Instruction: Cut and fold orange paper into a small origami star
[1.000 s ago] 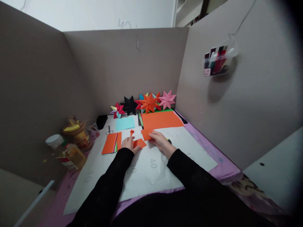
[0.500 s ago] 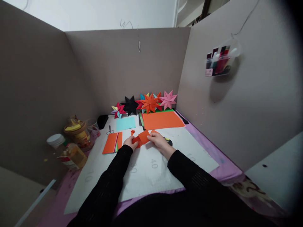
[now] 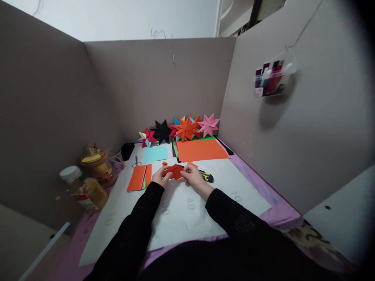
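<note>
Between my hands is a small creased piece of orange paper [image 3: 175,172], raised over the white sheet [image 3: 181,218]. My left hand [image 3: 161,176] pinches its left side, and my right hand [image 3: 193,176] pinches the right side with thumb and fingers. Behind my right hand lies another orange paper piece [image 3: 191,164], partly covered by the hand. A black and yellow utility knife [image 3: 207,176] rests just right of that hand. Beyond my left hand is a tiny folded orange piece [image 3: 164,163]. To its left sits a stack of coloured paper [image 3: 136,178], orange on top.
Scissors [image 3: 136,162] and a light blue sheet [image 3: 156,153] lie further back. Large orange paper [image 3: 203,150] is at back right, below several folded paper stars [image 3: 186,129]. A glue bottle [image 3: 89,193] and a brown tub [image 3: 98,166] stand at left. Grey panels [image 3: 158,78] enclose the table.
The orange paper has been turned and tilted between my hands, showing a darker, narrower face. My right hand has shifted slightly left, so more of the knife shows.
</note>
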Available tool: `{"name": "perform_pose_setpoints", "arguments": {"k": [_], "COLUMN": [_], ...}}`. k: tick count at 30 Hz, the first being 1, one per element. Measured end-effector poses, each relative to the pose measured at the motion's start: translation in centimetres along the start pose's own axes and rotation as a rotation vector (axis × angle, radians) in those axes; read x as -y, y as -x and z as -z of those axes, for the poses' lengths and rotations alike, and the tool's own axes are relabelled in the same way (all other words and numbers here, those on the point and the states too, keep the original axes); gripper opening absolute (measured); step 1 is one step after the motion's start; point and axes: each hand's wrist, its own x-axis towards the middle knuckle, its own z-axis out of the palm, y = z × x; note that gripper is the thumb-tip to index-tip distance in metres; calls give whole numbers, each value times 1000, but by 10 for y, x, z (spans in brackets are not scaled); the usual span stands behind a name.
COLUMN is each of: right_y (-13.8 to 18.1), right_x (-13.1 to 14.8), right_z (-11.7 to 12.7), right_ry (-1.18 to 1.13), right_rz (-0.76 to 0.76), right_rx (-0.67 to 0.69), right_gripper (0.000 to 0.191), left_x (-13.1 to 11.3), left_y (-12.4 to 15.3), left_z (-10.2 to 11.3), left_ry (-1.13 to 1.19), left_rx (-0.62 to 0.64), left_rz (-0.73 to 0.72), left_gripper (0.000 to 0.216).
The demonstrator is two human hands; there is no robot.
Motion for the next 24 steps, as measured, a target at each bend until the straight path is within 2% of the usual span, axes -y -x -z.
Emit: {"name": "perform_pose_setpoints", "arguments": {"k": [4,7,9,12,14,17,21,24], "right_y": [-1,-2,-2,-2,-2,-1,0,-1], "right_x": [-6,-10,-10,-7,-4,-2,-2,-5], "right_z": [-5,-8,-8,-5,-2,0,0,2], "right_ry": [-76,-83,-31,62,82,91,156,251], "right_rz": [-41,-79,-47,78,128,128,105,138], "right_rx": [49,74,13,-128,-71,64,88,80], "right_gripper": [27,25,24,32,28,13,10,11], "left_x": [3,3,4,4,5,7,13,15], "left_y": [2,3,2,0,-1,-1,1,4], "left_z": [-6,-6,-5,-1,0,1,0,0], "left_ry": [24,-103,-137,-1,47,37,105,55], "left_rx": [25,14,-9,-22,3,43,143,212], "left_rz": [-9,-27,-11,17,24,7,22,47], "left_gripper": [44,33,23,20,23,28,47,58]}}
